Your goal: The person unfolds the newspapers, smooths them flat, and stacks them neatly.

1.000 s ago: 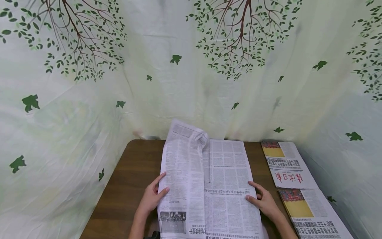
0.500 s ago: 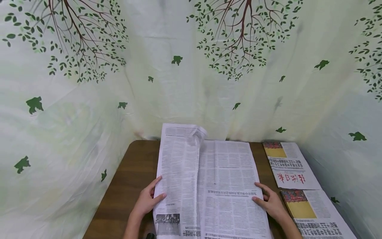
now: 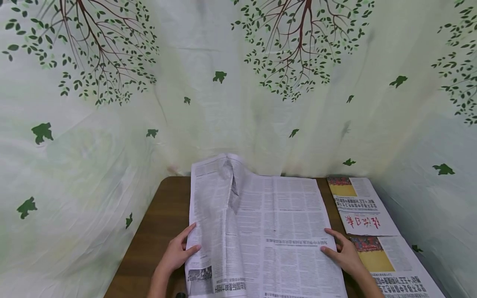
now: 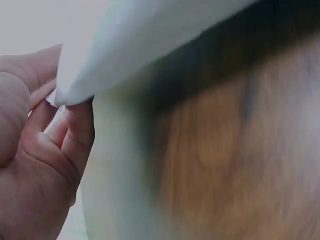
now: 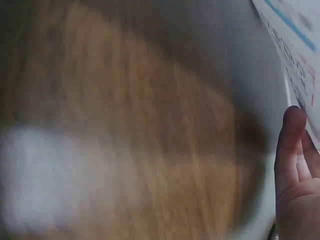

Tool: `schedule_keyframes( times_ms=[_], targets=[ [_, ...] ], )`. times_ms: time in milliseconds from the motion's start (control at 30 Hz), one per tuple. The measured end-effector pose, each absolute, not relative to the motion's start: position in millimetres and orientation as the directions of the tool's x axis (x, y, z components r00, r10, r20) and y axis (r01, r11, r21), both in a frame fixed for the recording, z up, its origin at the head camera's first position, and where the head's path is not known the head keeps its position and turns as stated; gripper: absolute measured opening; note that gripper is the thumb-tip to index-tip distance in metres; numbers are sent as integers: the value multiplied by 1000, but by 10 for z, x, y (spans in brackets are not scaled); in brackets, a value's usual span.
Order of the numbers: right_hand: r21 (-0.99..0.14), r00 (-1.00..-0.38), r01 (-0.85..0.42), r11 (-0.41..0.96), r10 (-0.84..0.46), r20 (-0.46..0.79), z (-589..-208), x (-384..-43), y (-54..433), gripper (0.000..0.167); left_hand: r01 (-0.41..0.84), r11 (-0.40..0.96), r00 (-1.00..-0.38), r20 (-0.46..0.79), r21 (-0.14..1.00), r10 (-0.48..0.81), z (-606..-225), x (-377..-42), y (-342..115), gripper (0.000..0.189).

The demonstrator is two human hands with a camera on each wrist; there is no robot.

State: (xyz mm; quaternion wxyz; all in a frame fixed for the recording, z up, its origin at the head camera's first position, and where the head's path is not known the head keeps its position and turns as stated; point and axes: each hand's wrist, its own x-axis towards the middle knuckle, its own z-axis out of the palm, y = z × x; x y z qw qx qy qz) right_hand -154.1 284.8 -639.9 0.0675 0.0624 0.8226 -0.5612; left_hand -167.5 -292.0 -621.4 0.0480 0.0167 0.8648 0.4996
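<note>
A large printed newspaper (image 3: pixel 294 215) is spread between my two hands, its far left part raised in a crumpled fold near the back wall. My left hand (image 3: pixel 175 252) pinches the paper's left edge, thumb on top and fingers behind. The left wrist view shows this hand (image 4: pixel 45 135) with a paper edge between thumb and fingers. On the opposite side my right hand (image 3: pixel 344 253) grips the right edge, thumb on the printed face. In the right wrist view the fingers (image 5: pixel 294 130) lie against the sheet's underside (image 5: pixel 300 65).
Two folded newspapers with red and yellow pictures lie at the right: a far one (image 3: pixel 359 207) and a near one (image 3: pixel 395 265). Beneath everything is a brown wooden table (image 3: pixel 145 240). A leaf-printed curtain (image 3: pixel 238 116) surrounds it. A small black object (image 3: pixel 180 295) shows by the left forearm.
My hands have moved apart, the left one leftward and the right one rightward, spreading the newspaper wider. Its raised left fold has shifted left and opened out.
</note>
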Motion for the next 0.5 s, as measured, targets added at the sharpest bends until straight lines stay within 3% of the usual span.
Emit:
schedule_keyframes(
  times_ms=[333,500],
  targets=[
    [-839,-986,164,519,51,-162,-6303,-1510,2917,81,24,551,-997,-21,834,74,-6239,-1635,-3131,85],
    [-745,-990,131,654,44,-135,-6293,-1524,2982,85,61,592,-997,20,804,77,-6262,-1627,-3239,73]
  ],
)
